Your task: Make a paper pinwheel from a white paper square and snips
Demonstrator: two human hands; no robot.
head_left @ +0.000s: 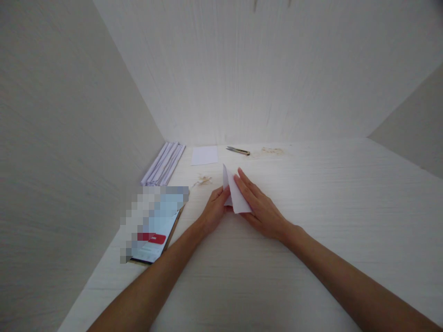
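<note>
- Where the pale wood-grain tabletop (311, 221) runs into a corner between two light walls, both bare hands meet over a small folded piece of white paper (235, 196).
- The left hand (215, 210) lies at the paper's near left edge, its fingers curled loosely and the thumb up against the fold; it pinches or steadies that edge, though how firm the hold is cannot be told.
- The right hand (261, 207) lies flat and nearly fully open, fingers straight and together, pressed along the paper's right side with the fingertips reaching toward the raised tip.
- The folded piece of white paper stands partly lifted off the tabletop, its pointed end tilted up and away from the person, its lower part resting between the two hands.
- Beyond the hands, near the back wall, lies a flat rectangular white sheet (204, 155), and just to its right a slim metal utility knife (238, 150).
- A stack of long folded white paper strips (163, 163) lies against the left wall.
- Left of the left forearm sits a tablet-like screen with a red bar (154, 226), partly blurred.
- A few small pale scraps (203, 180) lie between the sheet and the hands.
</note>
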